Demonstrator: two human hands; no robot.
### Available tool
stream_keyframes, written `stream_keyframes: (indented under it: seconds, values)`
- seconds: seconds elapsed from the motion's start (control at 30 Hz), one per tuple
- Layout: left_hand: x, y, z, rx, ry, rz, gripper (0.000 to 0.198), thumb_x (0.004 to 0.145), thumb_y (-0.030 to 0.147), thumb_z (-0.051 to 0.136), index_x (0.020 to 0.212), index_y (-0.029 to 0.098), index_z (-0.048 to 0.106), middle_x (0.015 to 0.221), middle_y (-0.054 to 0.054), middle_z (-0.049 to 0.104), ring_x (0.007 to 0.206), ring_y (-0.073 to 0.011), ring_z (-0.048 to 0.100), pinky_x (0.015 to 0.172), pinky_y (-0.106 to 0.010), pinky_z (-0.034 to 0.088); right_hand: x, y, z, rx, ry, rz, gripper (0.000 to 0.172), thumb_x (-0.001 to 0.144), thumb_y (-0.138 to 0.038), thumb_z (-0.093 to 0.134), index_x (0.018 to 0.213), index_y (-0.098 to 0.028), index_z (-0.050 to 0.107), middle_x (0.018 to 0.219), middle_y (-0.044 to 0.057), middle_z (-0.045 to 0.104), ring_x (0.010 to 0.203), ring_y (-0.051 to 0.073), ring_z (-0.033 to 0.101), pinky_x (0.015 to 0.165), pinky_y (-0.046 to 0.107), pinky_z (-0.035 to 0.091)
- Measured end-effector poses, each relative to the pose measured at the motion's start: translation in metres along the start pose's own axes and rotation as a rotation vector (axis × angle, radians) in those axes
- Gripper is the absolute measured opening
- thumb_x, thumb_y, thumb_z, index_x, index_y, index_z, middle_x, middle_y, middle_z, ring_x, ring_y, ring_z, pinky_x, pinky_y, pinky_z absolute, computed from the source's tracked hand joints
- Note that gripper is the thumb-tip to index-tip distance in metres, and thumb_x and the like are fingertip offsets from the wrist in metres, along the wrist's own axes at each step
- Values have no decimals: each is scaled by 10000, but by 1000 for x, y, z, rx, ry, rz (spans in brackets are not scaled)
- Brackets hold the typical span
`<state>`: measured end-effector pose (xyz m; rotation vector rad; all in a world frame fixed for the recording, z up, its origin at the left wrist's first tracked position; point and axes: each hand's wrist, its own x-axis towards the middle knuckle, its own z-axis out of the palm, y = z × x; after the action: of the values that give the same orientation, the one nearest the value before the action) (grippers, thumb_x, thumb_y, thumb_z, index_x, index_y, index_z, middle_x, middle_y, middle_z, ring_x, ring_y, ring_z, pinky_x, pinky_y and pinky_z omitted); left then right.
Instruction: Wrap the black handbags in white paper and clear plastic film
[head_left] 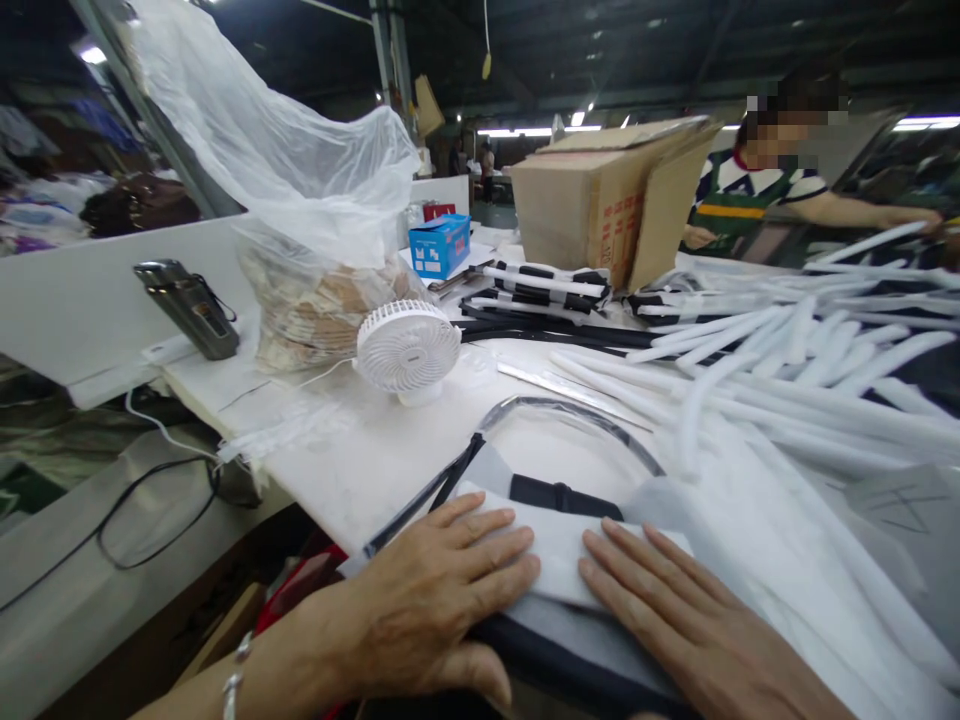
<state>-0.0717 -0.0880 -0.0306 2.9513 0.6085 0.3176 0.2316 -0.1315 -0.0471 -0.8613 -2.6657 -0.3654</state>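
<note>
Both my hands lie flat, fingers stretched out, on a folded white fabric piece (559,545) at the near edge of the white table (360,450). My left hand (439,590) presses its left part, thumb curled over a dark edge below. My right hand (675,610) rests on its right part. A black strap (562,497) with a thin black cord loop (577,420) lies just beyond my fingertips.
A small white fan (407,350) stands mid-table, a clear bag of brownish items (315,300) behind it. Several white fabric strips (795,370) are piled at right. A cardboard box (607,200), blue box (439,245) and a co-worker (757,190) are at the back.
</note>
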Motion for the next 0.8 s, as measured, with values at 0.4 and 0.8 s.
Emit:
stream_keyframes:
  seconds: [0.4, 0.8]
  values:
    - [-3, 4, 9, 70, 23, -230, 860, 793, 752, 536, 1413, 161, 449, 1458, -183, 492, 1341, -331, 471, 1101, -480, 420, -7, -18, 18, -246, 73, 41, 377, 967, -297, 416, 1266, -189, 618, 1281, 30, 671, 1169, 221, 601, 915, 353, 523]
    - [22, -27, 13, 142, -61, -340, 408, 1022, 448, 386, 1209, 191, 641, 1320, -92, 635, 1255, -281, 552, 1036, -458, 437, -1, -25, 19, -150, 33, 124, 613, 932, -652, 420, 1340, -219, 570, 1189, 77, 709, 1033, 282, 669, 829, 426, 538]
